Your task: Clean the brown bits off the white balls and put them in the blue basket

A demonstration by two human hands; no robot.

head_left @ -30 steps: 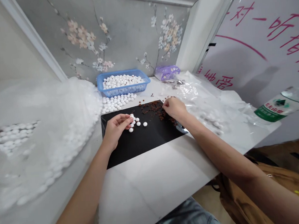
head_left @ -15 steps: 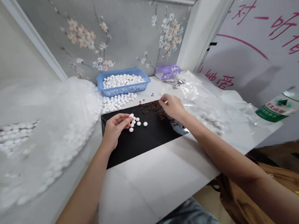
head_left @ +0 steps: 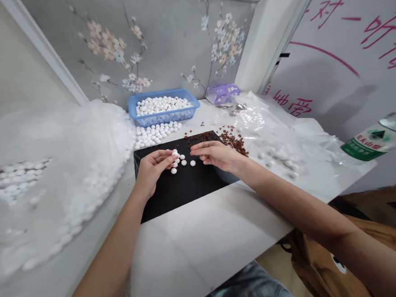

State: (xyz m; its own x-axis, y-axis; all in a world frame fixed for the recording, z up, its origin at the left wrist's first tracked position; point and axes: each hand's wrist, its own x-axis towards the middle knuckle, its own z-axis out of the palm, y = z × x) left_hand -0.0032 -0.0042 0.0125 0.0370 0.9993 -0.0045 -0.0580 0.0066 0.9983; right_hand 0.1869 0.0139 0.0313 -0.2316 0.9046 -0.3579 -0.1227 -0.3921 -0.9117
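My left hand (head_left: pixel 154 169) pinches a small white ball (head_left: pixel 175 153) between thumb and fingertips over the black mat (head_left: pixel 174 195). Several more white balls (head_left: pixel 183 162) lie on the mat just right of those fingertips. Above the mat's right part is my right hand (head_left: pixel 212 154), thumb and fingers close together and pointing left; whatever they hold, if anything, is too small to make out. Small reddish-brown star-shaped pieces (head_left: pixel 233 141) are heaped behind my right hand, with some scattered on the mat's back edge.
A blue basket (head_left: pixel 165 119) full of white balls stands at the back, loose balls in front. A large plastic bag (head_left: pixel 67 175) of balls covers the left. Clear bags (head_left: pixel 267 125), a purple packet (head_left: pixel 222 94) and a bottle (head_left: pixel 374 140) are on the right.
My right hand has moved left and slightly nearer, from the brown pieces toward my left hand, uncovering the heap. My left hand has stayed almost still.
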